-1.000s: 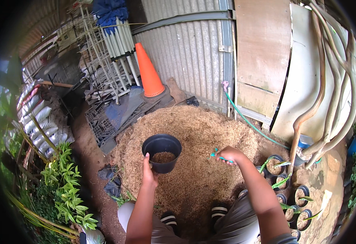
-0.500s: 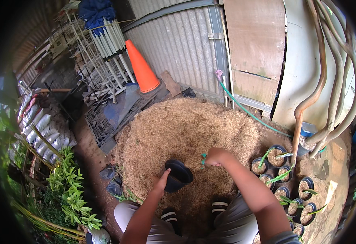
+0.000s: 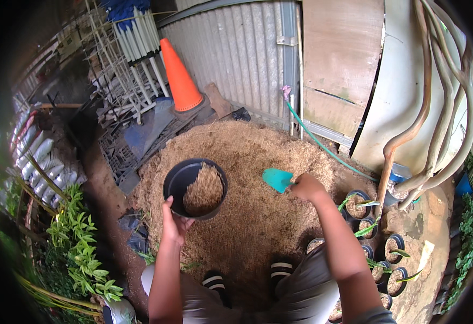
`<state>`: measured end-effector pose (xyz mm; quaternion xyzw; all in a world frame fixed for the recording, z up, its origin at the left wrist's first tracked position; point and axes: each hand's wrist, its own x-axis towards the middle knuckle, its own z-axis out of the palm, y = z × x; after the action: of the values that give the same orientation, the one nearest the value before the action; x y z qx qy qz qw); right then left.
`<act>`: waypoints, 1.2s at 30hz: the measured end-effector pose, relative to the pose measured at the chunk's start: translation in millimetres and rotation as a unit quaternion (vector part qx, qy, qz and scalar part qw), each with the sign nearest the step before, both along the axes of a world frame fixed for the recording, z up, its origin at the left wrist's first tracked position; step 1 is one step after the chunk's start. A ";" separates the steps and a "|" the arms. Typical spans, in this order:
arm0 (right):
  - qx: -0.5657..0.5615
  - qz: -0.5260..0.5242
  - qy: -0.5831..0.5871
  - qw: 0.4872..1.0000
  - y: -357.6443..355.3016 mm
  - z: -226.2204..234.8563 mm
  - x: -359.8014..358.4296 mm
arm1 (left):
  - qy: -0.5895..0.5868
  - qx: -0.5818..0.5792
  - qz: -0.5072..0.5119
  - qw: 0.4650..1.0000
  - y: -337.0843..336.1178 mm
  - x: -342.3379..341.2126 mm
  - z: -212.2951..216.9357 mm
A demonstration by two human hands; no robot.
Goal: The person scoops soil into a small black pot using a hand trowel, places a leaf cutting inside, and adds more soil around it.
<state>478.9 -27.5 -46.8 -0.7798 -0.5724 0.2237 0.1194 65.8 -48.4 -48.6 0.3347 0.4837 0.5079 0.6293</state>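
With husks (image 3: 204, 190) banked to the right, the black pot (image 3: 179, 181) our left hand (image 3: 176, 224) grips could spill if tilted; our right hand (image 3: 308, 189) clutches the teal trowel (image 3: 276, 180).

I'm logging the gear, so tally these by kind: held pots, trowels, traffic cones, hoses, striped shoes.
Held black pot: 1
Teal trowel: 1
Orange traffic cone: 1
Green hose: 1
Striped shoes: 2
Total: 6
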 end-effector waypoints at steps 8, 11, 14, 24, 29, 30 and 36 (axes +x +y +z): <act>-0.077 0.023 0.041 0.996 12.9 -1.0 -27.9 | -0.090 -0.032 0.071 0.993 14.8 -11.7 11.8; -0.102 0.038 0.046 0.993 15.7 -15.4 -40.0 | -0.103 -0.006 0.089 0.991 18.6 -24.7 22.3; -0.127 0.062 0.024 0.990 18.2 -31.1 -63.4 | -0.151 0.023 0.105 0.983 16.9 -40.2 34.0; -0.277 0.111 0.175 0.938 51.5 -220.5 -149.8 | -0.190 0.050 0.179 0.964 25.9 -77.7 40.3; -0.047 -0.024 0.205 0.977 52.5 -304.6 -289.7 | -0.145 0.062 0.217 0.963 20.4 -92.4 48.1; -0.087 -0.058 0.215 0.971 63.2 -307.3 -307.9 | -0.135 0.058 0.230 0.962 19.3 -91.1 51.4; -0.199 -0.096 0.238 0.946 84.9 -287.2 -334.1 | -0.128 0.073 0.213 0.966 29.5 -96.6 45.2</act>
<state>144.8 57.5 -334.0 -0.7632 -0.3934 0.4994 0.1156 -30.8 -18.9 -3.4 0.2008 0.4211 0.7027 0.5372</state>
